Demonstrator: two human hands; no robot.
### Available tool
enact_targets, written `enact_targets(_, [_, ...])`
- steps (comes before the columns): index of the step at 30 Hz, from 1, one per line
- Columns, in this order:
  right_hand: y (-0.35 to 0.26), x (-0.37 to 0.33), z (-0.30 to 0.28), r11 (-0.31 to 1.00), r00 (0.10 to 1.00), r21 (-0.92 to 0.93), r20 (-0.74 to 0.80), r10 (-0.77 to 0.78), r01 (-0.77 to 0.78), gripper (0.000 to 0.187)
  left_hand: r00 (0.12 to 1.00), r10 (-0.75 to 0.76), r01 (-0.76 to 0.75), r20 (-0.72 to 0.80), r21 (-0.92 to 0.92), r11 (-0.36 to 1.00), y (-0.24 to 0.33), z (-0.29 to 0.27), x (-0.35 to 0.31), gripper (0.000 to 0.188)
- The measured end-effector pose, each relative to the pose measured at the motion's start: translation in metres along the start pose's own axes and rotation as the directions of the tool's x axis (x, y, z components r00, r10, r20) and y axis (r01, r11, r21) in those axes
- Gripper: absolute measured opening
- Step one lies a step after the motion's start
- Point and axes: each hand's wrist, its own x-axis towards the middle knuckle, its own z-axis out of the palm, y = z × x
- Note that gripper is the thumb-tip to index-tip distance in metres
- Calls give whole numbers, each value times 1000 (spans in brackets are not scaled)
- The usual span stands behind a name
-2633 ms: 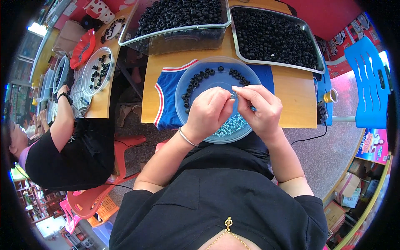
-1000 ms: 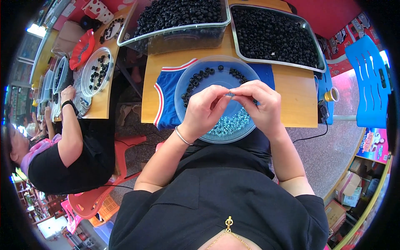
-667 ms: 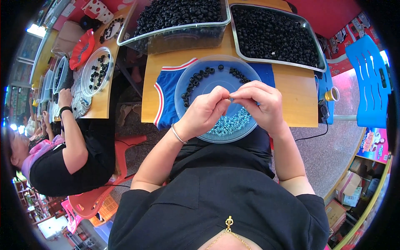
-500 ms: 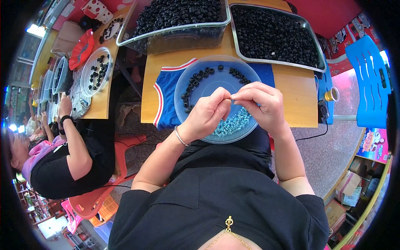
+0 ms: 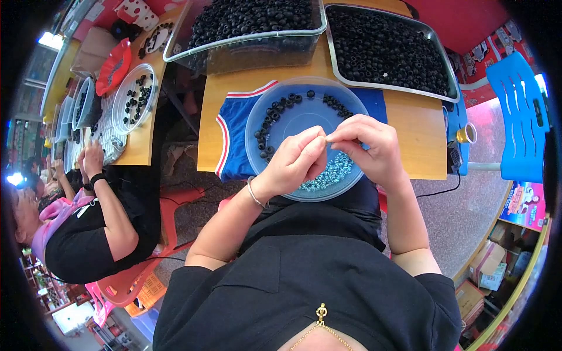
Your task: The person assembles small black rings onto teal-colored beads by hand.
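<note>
In a round clear tub (image 5: 295,126): black beads (image 5: 267,120) around the far and left sides, teal pieces (image 5: 335,174) at the near side. Underneath, blue cloth (image 5: 241,143) on a wooden surface (image 5: 417,139). Close beyond, a deep bin (image 5: 257,55) and a metal tray (image 5: 398,89), both bead-filled. Off right, a panel (image 5: 525,205) bearing print. Above the tub, left hand (image 5: 297,158) and right hand (image 5: 373,146) angled inward, each grip pinched, fingertips meeting; anything between too small to tell.

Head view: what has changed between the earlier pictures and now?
The bare left hand and bare right hand now meet slightly lower in the picture. The co-worker's hand, at left, has also moved lower. Anything grasped or released is too small to tell. The round translucent plastic tray and rectangular clear plastic bin stayed put.
</note>
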Motion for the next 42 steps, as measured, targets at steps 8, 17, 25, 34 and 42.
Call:
enact_targets(8, [2,-3,5,989,992,81,-15,123,-121,14,997,-79,74,-12,-237,969,-1,4,1,33])
enact_targets(17, [4,-3,3,998,1000,65,26,-6,4,14,965,-249,253,88,-578,776,-1,11,-4,33])
enact_targets(25, [9,-4,4,992,997,127,77,0,-10,14,928,-321,365,189,-632,683,-3,4,-4,33])
enact_targets(34, [13,-11,10,815,925,443,114,362,-373,7,962,114,-70,-250,177,982,-2,17,-5,32])
enact_targets(42, [9,-11,14,767,921,529,80,381,-363,9,950,124,-109,-288,68,992,-9,19,0,27])
